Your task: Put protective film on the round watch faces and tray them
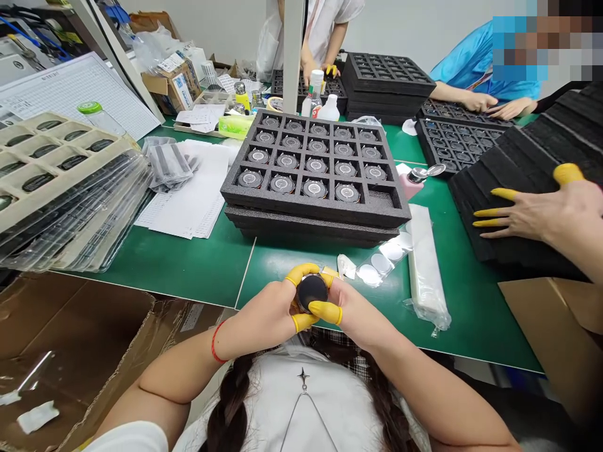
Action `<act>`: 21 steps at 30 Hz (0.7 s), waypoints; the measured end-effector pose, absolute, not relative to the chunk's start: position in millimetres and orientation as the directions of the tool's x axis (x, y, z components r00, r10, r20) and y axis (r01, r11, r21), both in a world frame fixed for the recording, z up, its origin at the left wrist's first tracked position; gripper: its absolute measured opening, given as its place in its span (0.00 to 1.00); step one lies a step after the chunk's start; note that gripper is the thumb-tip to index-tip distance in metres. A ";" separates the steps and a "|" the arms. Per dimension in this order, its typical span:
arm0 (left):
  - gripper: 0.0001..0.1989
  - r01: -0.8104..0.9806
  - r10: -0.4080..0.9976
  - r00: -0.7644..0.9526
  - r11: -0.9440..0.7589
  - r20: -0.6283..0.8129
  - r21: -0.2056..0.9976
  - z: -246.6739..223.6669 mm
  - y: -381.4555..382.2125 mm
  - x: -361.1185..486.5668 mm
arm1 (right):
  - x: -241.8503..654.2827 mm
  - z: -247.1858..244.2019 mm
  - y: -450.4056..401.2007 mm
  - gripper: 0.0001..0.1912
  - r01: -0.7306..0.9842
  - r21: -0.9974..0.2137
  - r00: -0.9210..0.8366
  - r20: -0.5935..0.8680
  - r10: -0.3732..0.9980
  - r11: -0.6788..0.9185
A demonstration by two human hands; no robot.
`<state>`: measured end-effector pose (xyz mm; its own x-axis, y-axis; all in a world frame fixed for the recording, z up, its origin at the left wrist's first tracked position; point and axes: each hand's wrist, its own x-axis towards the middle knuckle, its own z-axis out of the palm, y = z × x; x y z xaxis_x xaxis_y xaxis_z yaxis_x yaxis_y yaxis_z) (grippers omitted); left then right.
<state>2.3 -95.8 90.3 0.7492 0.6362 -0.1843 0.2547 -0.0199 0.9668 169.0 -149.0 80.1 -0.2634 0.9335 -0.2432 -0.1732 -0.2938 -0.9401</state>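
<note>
Between both hands, close to my chest, is a round black watch part [311, 292], its dark face turned up. Yellow finger covers are on my left hand [282, 307], which grips the part's left side. From the right, my right hand [342, 306] holds the same part, with a covered thumb across its lower edge. Beyond them, a black foam tray [308, 206] lies on a stack of similar trays. Round watch parts [315, 188] sit in its compartments, and the front right compartment [380, 197] holds none.
Stacked plastic trays [85, 201] and papers [188, 201] lie left on the green table [277, 257]. Round white stickers [370, 275] and a wrapped white pack [426, 270] lie right. Another person's hand [541, 210] touches black foam trays [527, 157]. Two people work behind.
</note>
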 end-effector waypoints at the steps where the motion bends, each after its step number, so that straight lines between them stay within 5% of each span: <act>1: 0.24 0.254 0.643 0.745 -0.027 -0.178 0.967 90.2 -96.0 2.8 | 167.4 77.8 -149.5 0.19 -0.181 -0.936 -0.252 -0.254 0.934 -0.303; 5: 0.25 0.219 0.624 0.759 0.024 -0.186 0.975 90.0 -95.9 5.5 | 169.6 78.1 -151.1 0.19 -0.157 -0.934 -0.182 -0.293 0.939 -0.321; 11: 0.27 0.167 0.517 0.815 0.220 -0.260 0.961 93.9 -93.2 7.2 | 189.9 96.5 -149.9 0.16 -0.211 -0.930 -0.421 -0.191 0.887 -0.300; 18: 0.27 0.220 0.512 0.826 0.094 -0.237 0.971 91.4 -90.9 10.2 | 187.2 92.7 -150.7 0.16 -0.108 -0.964 -0.329 -0.195 0.924 -0.243; 21: 0.35 0.201 0.522 0.827 0.073 -0.209 0.977 89.5 -91.2 11.7 | 194.9 98.3 -149.2 0.15 -0.082 -0.968 -0.231 -0.213 0.949 -0.237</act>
